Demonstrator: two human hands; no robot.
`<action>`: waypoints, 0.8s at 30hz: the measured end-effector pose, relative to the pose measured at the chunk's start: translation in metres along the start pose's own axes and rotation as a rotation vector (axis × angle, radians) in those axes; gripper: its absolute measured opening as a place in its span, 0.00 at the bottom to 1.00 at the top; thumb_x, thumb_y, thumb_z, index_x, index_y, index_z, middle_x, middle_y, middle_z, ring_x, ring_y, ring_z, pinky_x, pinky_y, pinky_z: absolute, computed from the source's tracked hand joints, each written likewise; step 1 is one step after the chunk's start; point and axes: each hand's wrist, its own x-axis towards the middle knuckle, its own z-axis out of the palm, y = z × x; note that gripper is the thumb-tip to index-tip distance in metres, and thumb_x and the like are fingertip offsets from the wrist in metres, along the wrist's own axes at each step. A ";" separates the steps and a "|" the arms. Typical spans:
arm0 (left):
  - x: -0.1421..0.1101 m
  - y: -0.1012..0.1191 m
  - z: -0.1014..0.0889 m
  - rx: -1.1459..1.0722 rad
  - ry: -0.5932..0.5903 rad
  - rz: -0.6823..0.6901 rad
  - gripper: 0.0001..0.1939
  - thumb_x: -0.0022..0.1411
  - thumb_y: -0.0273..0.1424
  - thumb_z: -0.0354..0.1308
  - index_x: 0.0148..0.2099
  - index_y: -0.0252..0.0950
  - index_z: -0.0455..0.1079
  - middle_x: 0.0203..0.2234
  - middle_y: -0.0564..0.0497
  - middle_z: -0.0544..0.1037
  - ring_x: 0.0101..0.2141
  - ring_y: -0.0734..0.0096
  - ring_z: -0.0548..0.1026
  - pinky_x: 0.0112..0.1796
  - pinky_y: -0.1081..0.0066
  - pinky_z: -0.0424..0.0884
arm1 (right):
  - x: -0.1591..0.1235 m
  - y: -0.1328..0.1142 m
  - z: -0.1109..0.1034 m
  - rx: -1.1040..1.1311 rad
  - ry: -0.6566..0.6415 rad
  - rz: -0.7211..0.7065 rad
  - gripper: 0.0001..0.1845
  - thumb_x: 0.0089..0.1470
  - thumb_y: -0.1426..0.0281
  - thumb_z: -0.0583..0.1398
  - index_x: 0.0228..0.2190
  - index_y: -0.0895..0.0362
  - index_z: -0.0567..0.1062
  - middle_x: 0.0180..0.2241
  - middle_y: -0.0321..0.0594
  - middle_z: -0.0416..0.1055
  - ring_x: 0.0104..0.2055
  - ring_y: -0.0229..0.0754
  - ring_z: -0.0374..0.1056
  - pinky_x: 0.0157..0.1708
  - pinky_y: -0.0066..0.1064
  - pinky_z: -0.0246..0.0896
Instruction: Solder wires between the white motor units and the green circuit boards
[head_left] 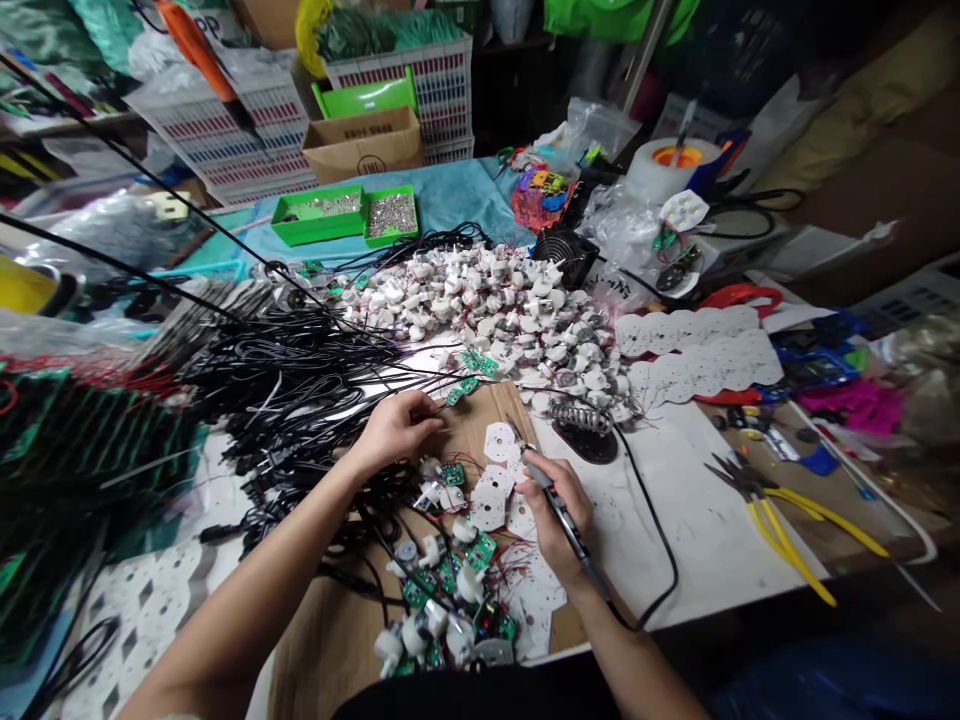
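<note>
My right hand (559, 505) grips a soldering iron (564, 520) like a pen. Its tip points up and left, just above a white scalloped plate (498, 441) on the cardboard (450, 432). To the left, my left hand (397, 430) is closed at the edge of a heap of black cables (277, 370); what its fingers pinch, if anything, is hidden. Small green circuit boards (462, 390) lie just beyond those fingers. Between and below my hands are white motor units (470, 583) with green boards and thin red wires.
A large pile of white motors (510, 300) spreads behind my hands. A coiled soldering iron stand (589, 430) is to the right, with yellow-handled pliers (787, 520) farther out. Green trays (319, 215) of small metal parts sit at the back. Stacked green panels (75, 480) are at left.
</note>
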 end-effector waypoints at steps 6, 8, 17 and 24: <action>0.001 0.001 -0.036 -0.442 -0.025 -0.042 0.17 0.49 0.42 0.70 0.31 0.36 0.71 0.24 0.54 0.73 0.25 0.75 0.67 0.28 0.73 0.63 | -0.001 0.000 -0.003 0.039 0.001 0.006 0.16 0.68 0.65 0.57 0.54 0.51 0.74 0.42 0.44 0.75 0.42 0.46 0.76 0.43 0.39 0.75; -0.002 0.004 -0.044 -0.443 -0.062 -0.033 0.18 0.49 0.42 0.70 0.31 0.35 0.70 0.24 0.54 0.73 0.25 0.76 0.67 0.28 0.73 0.63 | -0.001 0.001 -0.003 0.037 0.000 -0.002 0.16 0.68 0.65 0.57 0.54 0.52 0.75 0.40 0.43 0.76 0.41 0.46 0.76 0.43 0.39 0.75; -0.006 0.022 0.012 0.047 -0.326 0.053 0.23 0.59 0.48 0.64 0.47 0.36 0.75 0.26 0.53 0.76 0.27 0.71 0.72 0.30 0.72 0.62 | -0.002 -0.004 -0.011 0.018 0.059 0.011 0.15 0.67 0.64 0.58 0.53 0.52 0.75 0.41 0.43 0.76 0.42 0.46 0.77 0.42 0.39 0.76; 0.006 0.021 0.005 -0.123 -0.474 0.089 0.25 0.48 0.44 0.72 0.45 0.36 0.76 0.27 0.55 0.75 0.28 0.72 0.71 0.30 0.73 0.64 | -0.012 -0.004 -0.027 0.042 0.091 0.051 0.16 0.67 0.63 0.58 0.54 0.50 0.75 0.43 0.42 0.74 0.38 0.43 0.77 0.38 0.37 0.77</action>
